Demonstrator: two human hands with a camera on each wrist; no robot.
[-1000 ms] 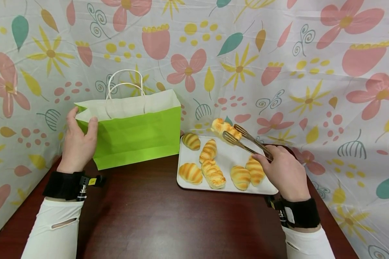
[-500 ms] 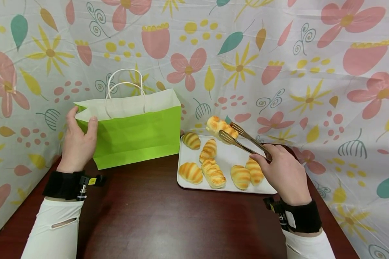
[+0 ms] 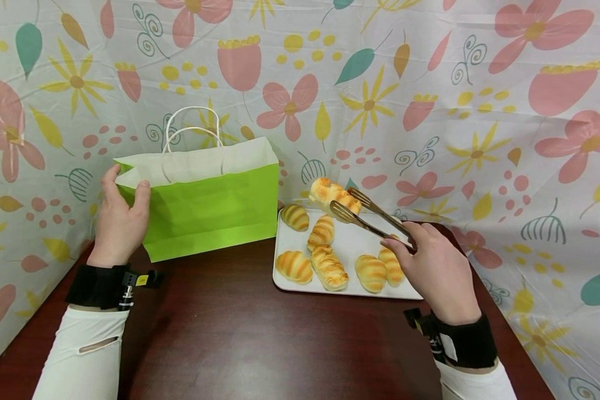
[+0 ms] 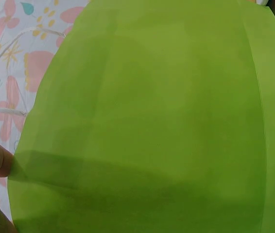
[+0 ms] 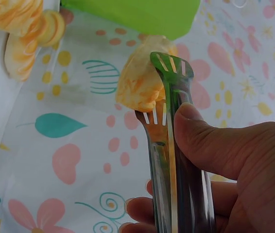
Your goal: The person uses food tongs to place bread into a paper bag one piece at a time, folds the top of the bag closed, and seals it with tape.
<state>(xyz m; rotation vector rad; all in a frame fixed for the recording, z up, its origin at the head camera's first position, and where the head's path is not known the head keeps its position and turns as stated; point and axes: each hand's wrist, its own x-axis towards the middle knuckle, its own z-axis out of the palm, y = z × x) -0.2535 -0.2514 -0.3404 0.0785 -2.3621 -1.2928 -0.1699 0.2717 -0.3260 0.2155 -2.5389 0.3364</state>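
Note:
My left hand (image 3: 122,219) grips the left upper edge of a green paper bag (image 3: 215,208) with a white lining and white handles. In the left wrist view the bag's green face (image 4: 166,107) fills most of the picture, with the thumb (image 4: 1,160) at its edge. With my right hand (image 3: 442,269) I hold metal tongs (image 3: 380,216), whose slotted ends clasp a bread roll (image 3: 330,193) above the back of a white tray (image 3: 352,236). The right wrist view shows the roll (image 5: 142,77) between the slotted tips and my fingers round the tongs (image 5: 186,160).
Several bread rolls lie on the tray, among them a twisted roll (image 3: 330,269) and a striped roll (image 3: 371,273). The tray stands on a dark wooden table (image 3: 260,344), close to the bag's right side. A flowered cloth (image 3: 300,111) rises behind.
The tongs and the roll they clasp have moved a little to the left, toward the bag. My left hand and the bag stay where they were.

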